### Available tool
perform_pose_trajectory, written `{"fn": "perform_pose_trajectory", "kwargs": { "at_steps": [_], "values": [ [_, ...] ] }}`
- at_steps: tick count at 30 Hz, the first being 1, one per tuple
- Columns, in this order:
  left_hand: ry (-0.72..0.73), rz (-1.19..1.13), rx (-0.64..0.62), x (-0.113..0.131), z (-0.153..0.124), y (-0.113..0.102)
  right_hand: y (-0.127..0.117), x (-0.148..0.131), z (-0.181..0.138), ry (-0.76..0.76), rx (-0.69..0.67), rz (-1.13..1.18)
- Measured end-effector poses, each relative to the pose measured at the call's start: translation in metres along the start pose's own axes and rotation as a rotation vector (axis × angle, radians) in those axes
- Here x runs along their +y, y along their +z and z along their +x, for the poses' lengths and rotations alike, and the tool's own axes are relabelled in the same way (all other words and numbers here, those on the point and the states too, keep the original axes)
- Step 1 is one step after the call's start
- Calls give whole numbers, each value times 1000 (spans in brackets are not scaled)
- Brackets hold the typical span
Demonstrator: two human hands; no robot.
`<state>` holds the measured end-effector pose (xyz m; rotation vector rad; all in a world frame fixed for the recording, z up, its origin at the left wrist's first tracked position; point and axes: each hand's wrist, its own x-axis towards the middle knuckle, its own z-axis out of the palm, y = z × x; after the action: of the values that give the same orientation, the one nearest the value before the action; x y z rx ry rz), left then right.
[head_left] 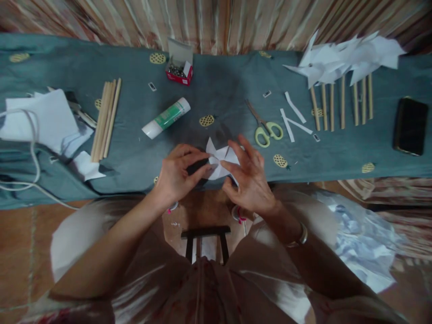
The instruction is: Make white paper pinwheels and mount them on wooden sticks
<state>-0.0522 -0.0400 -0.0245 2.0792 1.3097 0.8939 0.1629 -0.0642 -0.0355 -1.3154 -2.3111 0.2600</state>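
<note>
Pinching folded paper (218, 172), long axis crosswise, tip (210, 146) forward: left hand (177, 173) nearly closed, right hand (251, 184) half open, touching.

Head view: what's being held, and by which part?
Folded white paper: the left hand pinches its left side; the right hand touches its middle and right side.

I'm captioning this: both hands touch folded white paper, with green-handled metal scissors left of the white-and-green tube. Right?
No: the head view shows the scissors right of the tube. The left hand and right hand do touch the paper.
</note>
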Motion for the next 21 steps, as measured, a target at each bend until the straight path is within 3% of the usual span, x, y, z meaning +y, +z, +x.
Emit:
{"fn": "perform_pose_trajectory", "kwargs": {
  "at_steps": [7,15,18,21],
  "values": [
    [-347,-261,-32,-1,1,-4,2,4,3,-42,40,-16],
    [-810,-1035,58,18,1,3,3,7,7,-47,172,-5],
    [-887,-1217,48,27,2,5,1,6,9,-46,206,24],
    [-868,-1310,18,31,5,7,1,3,11,-56,200,44]
  ]
}}
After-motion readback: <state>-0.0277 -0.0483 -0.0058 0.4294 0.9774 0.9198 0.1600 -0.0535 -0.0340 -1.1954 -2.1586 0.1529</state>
